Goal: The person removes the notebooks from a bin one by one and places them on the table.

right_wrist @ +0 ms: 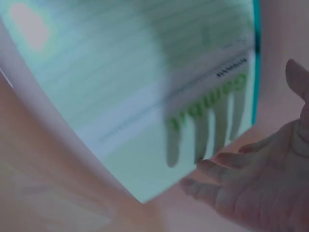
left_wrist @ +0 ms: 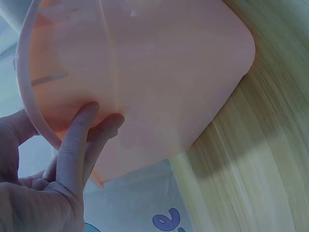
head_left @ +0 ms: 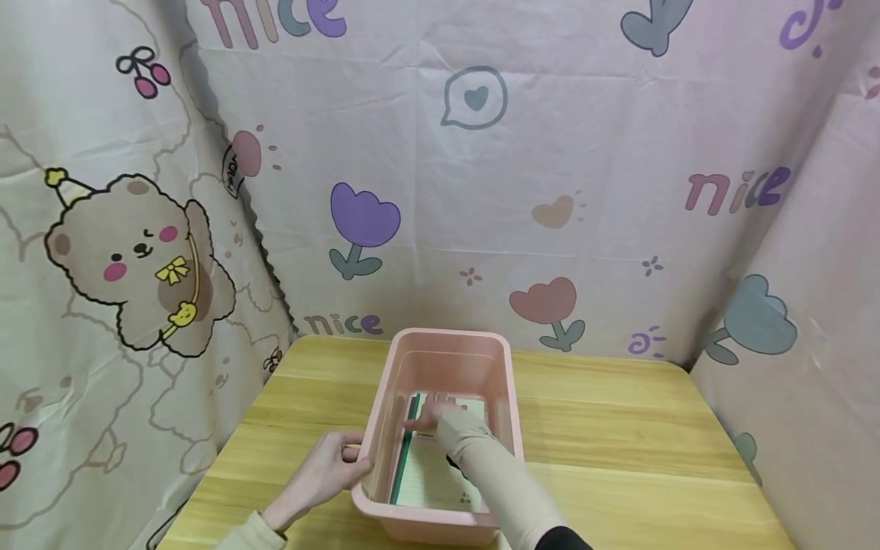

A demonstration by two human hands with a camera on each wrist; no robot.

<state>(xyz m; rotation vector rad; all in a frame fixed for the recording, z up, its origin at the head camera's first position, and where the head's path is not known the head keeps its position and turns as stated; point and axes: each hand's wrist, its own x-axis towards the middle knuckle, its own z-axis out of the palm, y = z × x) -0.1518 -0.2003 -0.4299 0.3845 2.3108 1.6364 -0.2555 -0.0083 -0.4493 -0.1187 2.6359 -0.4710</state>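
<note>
A pink plastic bin (head_left: 450, 334) stands lengthwise near the front of the table. Its left rim is gripped by my left hand (head_left: 328, 467), with fingers against the outer wall and thumb over the edge; the left wrist view shows two fingertips (left_wrist: 116, 118) pressed on that wall. Inside the bin lies a pale green lined notebook (head_left: 433, 475) with a dark green strip down its left side. My right hand (head_left: 433, 414) reaches into the bin over the notebook's far end. In the right wrist view its fingers extend at the printed end of the notebook (right_wrist: 120, 87), fingertips right at the edge.
The wooden table (head_left: 619, 428) extends to both sides of the bin. A patterned cloth (head_left: 426, 153) hangs behind the table, with more cloth along the left and right sides.
</note>
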